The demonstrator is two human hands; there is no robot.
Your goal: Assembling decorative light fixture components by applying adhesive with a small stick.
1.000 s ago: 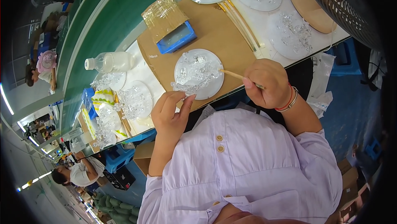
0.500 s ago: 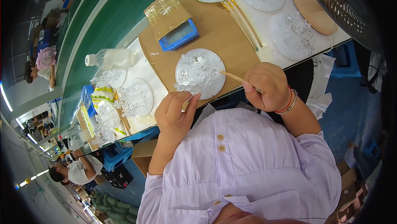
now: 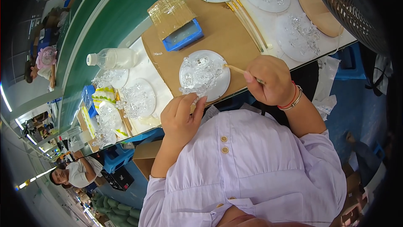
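Fingers of the right hand (image 3: 268, 80) are pressed together around a thin tan stick (image 3: 237, 69), maybe a brush, just right of the middle of the frame. Its tip is pointed left, at the right side of a bumpy clear piece (image 3: 199, 74); whether the two are touching cannot be told. The clear piece is set on a round white plate (image 3: 221, 87), just above the middle of the frame, and the plate is laid on a flat brown board (image 3: 228, 38) on the tabletop (image 3: 146, 72). By the left hand (image 3: 180, 113), thumb and first finger are held close together at the lower edge of the piece; a bit may be pinched there, but this cannot be told for sure. Careful dabbing with the stick seems to be the step in hand. For the next move, a light touch and a steady plate seem to be called for, so that no thin bit is bumped or snapped. No label can be made out on the clear bottle (image 3: 113, 58) at the left or the blue box (image 3: 184, 43) at the upper middle. Small dark marks on a pale bag (image 3: 329, 69) at the right cannot be read.
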